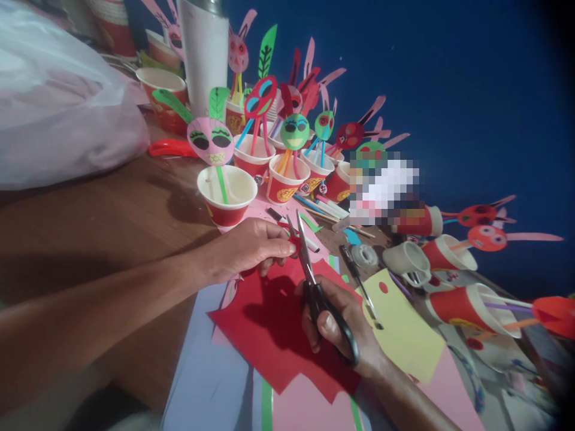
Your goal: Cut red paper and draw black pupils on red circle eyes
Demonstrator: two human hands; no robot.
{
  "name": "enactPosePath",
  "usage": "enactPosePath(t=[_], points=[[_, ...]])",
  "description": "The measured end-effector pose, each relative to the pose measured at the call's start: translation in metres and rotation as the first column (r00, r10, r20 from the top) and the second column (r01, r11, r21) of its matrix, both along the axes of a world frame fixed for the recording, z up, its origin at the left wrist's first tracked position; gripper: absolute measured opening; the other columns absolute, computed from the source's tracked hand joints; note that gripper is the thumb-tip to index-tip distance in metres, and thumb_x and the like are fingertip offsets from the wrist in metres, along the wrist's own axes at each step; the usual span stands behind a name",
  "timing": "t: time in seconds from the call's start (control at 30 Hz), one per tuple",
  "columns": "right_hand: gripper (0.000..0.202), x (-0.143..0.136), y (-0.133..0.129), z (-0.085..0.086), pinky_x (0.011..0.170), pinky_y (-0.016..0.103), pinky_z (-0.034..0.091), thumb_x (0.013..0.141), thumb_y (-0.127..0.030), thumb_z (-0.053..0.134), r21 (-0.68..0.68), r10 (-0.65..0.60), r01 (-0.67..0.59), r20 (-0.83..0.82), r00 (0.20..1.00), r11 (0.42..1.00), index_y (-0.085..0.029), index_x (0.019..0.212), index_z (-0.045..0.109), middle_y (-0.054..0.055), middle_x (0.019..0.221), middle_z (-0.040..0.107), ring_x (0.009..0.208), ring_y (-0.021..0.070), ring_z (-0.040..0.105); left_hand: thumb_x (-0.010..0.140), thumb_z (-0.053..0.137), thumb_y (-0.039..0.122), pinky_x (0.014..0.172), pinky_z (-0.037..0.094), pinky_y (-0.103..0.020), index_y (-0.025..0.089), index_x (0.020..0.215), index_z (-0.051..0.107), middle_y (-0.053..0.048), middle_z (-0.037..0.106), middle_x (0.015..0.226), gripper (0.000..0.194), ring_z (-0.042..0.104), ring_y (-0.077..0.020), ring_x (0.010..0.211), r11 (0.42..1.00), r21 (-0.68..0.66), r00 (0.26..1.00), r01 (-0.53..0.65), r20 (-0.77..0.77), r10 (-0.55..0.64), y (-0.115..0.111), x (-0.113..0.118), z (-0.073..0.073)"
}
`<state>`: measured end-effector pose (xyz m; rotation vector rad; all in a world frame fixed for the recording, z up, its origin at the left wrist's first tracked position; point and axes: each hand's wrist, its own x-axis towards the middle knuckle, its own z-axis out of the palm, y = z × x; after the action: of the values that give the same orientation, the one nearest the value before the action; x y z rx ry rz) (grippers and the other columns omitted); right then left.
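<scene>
My left hand (251, 248) pinches a small piece of red paper (294, 239) between thumb and fingers. Black-handled scissors (315, 293) are in my right hand (339, 317), their blades parted and pointing away from me, just right of my left fingertips. Beneath both hands lies a large sheet of red paper (274, 323) with cut edges, on top of pink and pale blue sheets. A yellow sheet (404, 323) is right of my right hand, with a pen (362, 287) across its left edge.
Paper cups (227, 194) with paper faces on straws stand behind my hands; others lie on their sides at the right. A white plastic bag (67, 108) fills the upper left. Near it are a white bottle (204, 60) and a red-handled object (173, 148). A tape roll (363, 255) sits right.
</scene>
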<state>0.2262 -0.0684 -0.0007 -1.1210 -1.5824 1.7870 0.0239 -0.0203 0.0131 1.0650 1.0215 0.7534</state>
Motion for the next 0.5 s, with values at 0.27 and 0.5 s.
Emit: enactPosePath(t=[0.27, 0.5], points=[[0.055, -0.0002, 0.0008, -0.0004, 0.048, 0.021, 0.040, 0.072, -0.064, 0.060, 0.007, 0.048, -0.048, -0.007, 0.999, 0.999, -0.017, 0.097, 0.047, -0.003, 0.058, 0.052, 0.048, 0.0092, 0.046, 0.068, 0.057, 0.020, 0.039, 0.030, -0.016, 0.014, 0.055, 0.055, 0.005, 0.049, 0.041, 0.014, 0.040, -0.0046, 0.036, 0.999, 0.042, 0.999, -0.034, -0.038, 0.036, -0.0014, 0.0013, -0.0011], [0.055, -0.0005, 0.0014, -0.0006, 0.049, 0.022, 0.039, 0.073, -0.064, 0.059, 0.027, 0.055, -0.055, 0.002, 0.998, 0.998, -0.017, 0.099, 0.048, -0.002, 0.060, 0.053, 0.050, 0.0100, 0.045, 0.070, 0.057, 0.021, 0.034, 0.027, -0.013, 0.015, 0.058, 0.056, 0.005, 0.048, 0.038, 0.014, 0.040, -0.0038, 0.034, 0.997, 0.056, 0.996, -0.046, -0.075, 0.050, -0.0038, 0.0026, 0.0007]])
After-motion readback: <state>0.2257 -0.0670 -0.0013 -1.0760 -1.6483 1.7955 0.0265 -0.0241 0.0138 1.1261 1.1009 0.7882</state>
